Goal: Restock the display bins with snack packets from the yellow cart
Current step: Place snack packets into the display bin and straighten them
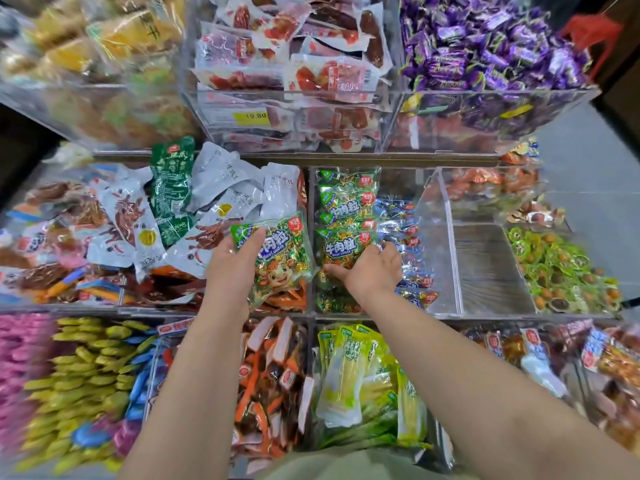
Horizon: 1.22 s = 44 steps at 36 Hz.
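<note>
1. While the left hand (232, 263) grips a green foil beef-cube packet (277, 261) by its top-left corner, that packet hangs just left of the clear acrylic bin (437, 265), over orange sachets (287, 299).
2. Right hand (372, 271) is inside the bin, grasping the front green packet (341, 252): thumb out along its lower edge, fingers bent over its right edge.
3. Row of matching green packets (346, 202) stands behind it, same bin.
4. Blue foil packets (403, 230) share the bin, right side, touching the green ones.
5. Left of bin: heap of white-grey pouches (225, 188).
6. Above bin: yellow price label (251, 116); above-right, purple wrapped candies (485, 46).
7. Below bin: pale green pouches (349, 375).
</note>
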### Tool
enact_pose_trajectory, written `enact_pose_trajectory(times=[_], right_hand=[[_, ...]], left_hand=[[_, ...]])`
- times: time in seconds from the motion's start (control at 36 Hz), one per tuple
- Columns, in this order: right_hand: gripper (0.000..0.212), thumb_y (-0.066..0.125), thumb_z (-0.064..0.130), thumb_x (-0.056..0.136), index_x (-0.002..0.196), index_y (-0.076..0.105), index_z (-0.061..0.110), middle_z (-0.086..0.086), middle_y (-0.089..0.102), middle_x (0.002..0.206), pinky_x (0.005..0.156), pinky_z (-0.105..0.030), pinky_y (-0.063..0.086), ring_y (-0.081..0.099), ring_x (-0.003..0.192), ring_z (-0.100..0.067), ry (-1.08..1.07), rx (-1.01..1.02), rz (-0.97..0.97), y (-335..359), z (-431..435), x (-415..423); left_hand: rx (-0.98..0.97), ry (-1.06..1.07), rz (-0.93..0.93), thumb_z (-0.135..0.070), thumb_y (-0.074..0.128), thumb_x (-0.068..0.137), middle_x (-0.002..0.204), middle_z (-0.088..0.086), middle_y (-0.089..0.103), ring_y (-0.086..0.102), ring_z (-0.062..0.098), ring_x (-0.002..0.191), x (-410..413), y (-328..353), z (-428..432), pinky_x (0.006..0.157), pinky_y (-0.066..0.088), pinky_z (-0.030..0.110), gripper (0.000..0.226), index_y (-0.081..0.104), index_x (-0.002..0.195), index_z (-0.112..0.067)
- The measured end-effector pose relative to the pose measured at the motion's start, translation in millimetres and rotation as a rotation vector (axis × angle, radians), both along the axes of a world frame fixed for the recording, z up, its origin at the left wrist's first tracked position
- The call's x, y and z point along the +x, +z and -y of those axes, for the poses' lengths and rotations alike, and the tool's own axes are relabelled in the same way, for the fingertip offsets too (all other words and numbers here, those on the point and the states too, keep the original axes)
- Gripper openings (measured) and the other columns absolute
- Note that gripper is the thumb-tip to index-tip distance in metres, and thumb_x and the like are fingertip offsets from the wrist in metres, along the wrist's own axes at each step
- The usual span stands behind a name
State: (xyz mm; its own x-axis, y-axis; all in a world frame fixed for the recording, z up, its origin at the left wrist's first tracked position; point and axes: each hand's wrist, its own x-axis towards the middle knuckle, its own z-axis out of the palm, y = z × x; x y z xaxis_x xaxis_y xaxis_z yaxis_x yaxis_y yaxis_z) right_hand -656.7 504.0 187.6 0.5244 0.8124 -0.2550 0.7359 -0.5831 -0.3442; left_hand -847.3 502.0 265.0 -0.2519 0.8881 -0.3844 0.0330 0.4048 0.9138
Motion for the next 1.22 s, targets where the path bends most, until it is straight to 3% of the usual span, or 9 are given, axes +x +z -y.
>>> enact_pose_trajectory(times=[0.22,0.31,0.39,0.53,0.72,0.86,0.97,1.14,1.22], right_hand=[[0.102,0.063,0.079,0.058,0.126,0.043,0.006,-0.014,0.035,0.139,0.097,-0.043,0.044,0.041,0.126,-0.030,0.012,-0.097,-0.107,7,-16,-1],[0.079,0.061,0.077,0.063,0.098,0.048,0.007,-0.016,0.026,0.148,0.101,-0.042,0.041,0.032,0.134,-0.031,0.156,-0.149,-0.175,13,-13,12],[0.063,0.059,0.072,0.069,0.084,0.054,0.011,-0.020,0.030,0.147,0.106,-0.041,0.032,0.018,0.141,-0.030,0.257,-0.163,-0.233,24,-2,29],[0.002,0.064,0.033,0.086,0.087,0.063,0.032,-0.006,0.045,0.137,0.109,-0.036,0.027,0.034,0.133,-0.019,0.051,0.424,-0.504,43,28,45],[0.090,0.082,0.052,0.049,0.128,0.047,0.026,0.008,0.062,0.104,0.070,-0.027,0.051,0.065,0.091,-0.011,0.074,0.213,-1.149,48,38,47],[0.061,0.082,0.021,0.069,0.121,0.051,0.025,-0.005,0.064,0.111,0.080,-0.036,0.054,0.065,0.099,-0.021,-0.002,0.245,-1.017,37,32,65],[0.043,0.080,0.022,0.073,0.104,0.051,0.025,0.008,0.062,0.100,0.065,-0.017,0.045,0.062,0.093,-0.012,0.070,0.160,-0.844,28,34,63],[0.061,0.084,0.039,0.064,0.106,0.045,0.017,0.000,0.029,0.114,0.093,-0.029,0.038,0.037,0.105,-0.016,0.126,0.096,-0.401,13,28,45],[0.054,0.085,0.035,0.064,0.099,0.046,0.022,0.004,0.047,0.104,0.073,-0.026,0.039,0.048,0.093,-0.014,0.141,0.142,-0.460,15,26,46]], left_hand=[[-0.039,-0.099,0.156,-0.019,0.063,0.087,0.148,0.005,0.037,0.040,0.019,0.130,4,6,0,0.103,0.033,0.037,0.069,0.028,0.148,-0.018],[-0.019,-0.171,0.187,-0.002,0.058,0.088,0.127,0.002,0.050,0.050,0.005,0.093,6,9,3,0.071,0.044,0.024,0.060,0.035,0.142,-0.013],[-0.049,-0.203,0.228,-0.001,0.062,0.086,0.148,0.014,0.034,0.045,0.017,0.121,8,7,3,0.094,0.043,0.030,0.078,0.017,0.150,-0.007],[-0.047,-0.371,0.273,-0.002,0.063,0.086,0.106,-0.002,0.065,0.067,0.003,0.093,16,10,4,0.080,0.054,0.022,0.070,0.028,0.146,-0.009],[-0.063,-0.609,0.205,-0.006,0.064,0.087,0.124,0.017,0.061,0.061,0.028,0.113,41,14,-3,0.099,0.048,0.042,0.042,0.050,0.126,-0.007],[0.157,-0.647,-0.358,-0.030,0.068,0.087,0.109,-0.009,0.062,0.060,0.003,0.096,48,14,-20,0.080,0.049,0.024,0.028,0.056,0.112,-0.024],[0.442,-0.571,-0.891,-0.042,0.067,0.085,0.135,0.007,0.050,0.041,0.026,0.130,39,2,-35,0.106,0.036,0.044,0.059,0.048,0.134,-0.014],[0.203,-0.892,-1.415,-0.065,0.028,0.093,0.159,0.015,-0.014,-0.017,0.038,0.145,42,-43,-35,0.114,-0.005,0.057,0.080,0.006,0.154,-0.018],[0.183,-0.904,-1.418,-0.062,0.020,0.095,0.158,0.015,-0.020,-0.021,0.038,0.143,42,-45,-37,0.113,-0.009,0.057,0.071,0.009,0.154,-0.022]])
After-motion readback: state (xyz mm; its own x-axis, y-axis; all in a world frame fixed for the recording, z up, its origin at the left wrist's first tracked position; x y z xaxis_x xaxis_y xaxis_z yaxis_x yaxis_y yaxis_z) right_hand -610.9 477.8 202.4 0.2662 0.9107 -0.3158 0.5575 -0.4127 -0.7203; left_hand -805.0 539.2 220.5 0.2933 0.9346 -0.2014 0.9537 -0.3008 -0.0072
